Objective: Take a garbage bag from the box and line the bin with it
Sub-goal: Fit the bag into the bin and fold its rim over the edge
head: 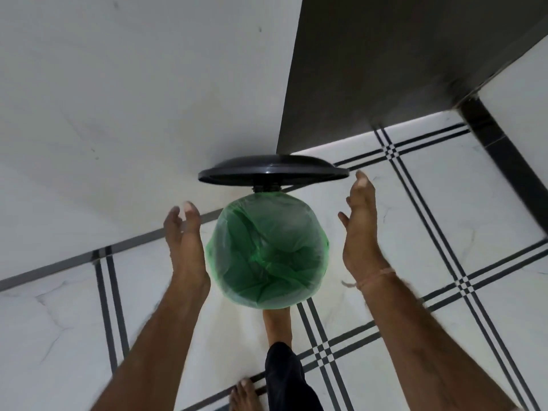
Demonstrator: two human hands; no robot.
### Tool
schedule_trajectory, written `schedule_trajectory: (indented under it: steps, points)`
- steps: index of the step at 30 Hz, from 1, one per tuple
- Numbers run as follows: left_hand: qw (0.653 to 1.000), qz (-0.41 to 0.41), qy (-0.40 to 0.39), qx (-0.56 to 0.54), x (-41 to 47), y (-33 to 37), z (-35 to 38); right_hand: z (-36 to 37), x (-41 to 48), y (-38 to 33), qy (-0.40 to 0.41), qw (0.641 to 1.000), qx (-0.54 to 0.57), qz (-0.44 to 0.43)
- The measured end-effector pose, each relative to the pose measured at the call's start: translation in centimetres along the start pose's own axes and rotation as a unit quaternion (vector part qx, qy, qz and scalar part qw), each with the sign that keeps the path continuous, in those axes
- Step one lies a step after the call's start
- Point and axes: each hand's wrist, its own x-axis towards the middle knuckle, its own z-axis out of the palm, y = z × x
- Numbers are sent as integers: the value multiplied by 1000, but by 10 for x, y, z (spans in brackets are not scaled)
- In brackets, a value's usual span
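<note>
1. The green bag (268,253) sat inside the bin (324,247), its edge folded over the rim; the lid (272,170) stood raised behind.
2. The left hand (185,241) and right hand (360,232) hovered either side of the bin, open, holding nothing.
3. The film looked light, soft and slippery, probably easily torn; pinch it at the rim fold.
4. Motion blur hid whether the left hand touched the bag.

Green bag (268,253) lines the bin, black lid (272,170) raised behind it, open left hand (185,247) and right hand (360,229) on either side, neither touching.
</note>
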Motion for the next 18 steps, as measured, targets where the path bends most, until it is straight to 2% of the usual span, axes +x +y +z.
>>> schedule_trajectory:
  steps: [3,6,9,13,18]
  points:
    - [995,50,-92,5,5,40,19,16,16,-39,-33,999,-10,-20]
    - [985,50,-159,39,9,61,27,22,11,-53,-55,995,-78,-14]
    - [982,55,-163,81,2,55,16,12,-6,-44,-49,989,-137,-35]
    - [966,54,-191,164,-17,14,-14,-8,-40,-4,-100,975,-195,-44]
    - [947,90,-149,271,-22,-53,-29,-21,-59,65,-125,936,-324,-51]
